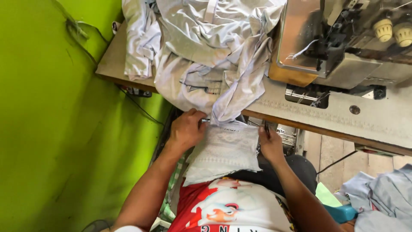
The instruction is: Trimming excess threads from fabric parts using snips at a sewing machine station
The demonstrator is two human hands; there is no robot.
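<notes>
A pale grey fabric piece (223,150) lies across my lap, just below the table's front edge. My left hand (186,129) grips its upper left corner, fingers closed on the cloth. My right hand (269,144) pinches the fabric's upper right edge; a small dark tool seems to sit between its fingers, but I cannot tell what it is. A heap of pale grey garments (206,51) covers the table and hangs over the edge down to the piece I hold.
A metal sewing machine (343,43) stands on the worn wooden table (343,116) at the right. A bright green wall (51,129) is close on the left. More grey-blue cloth (382,197) is piled at the lower right.
</notes>
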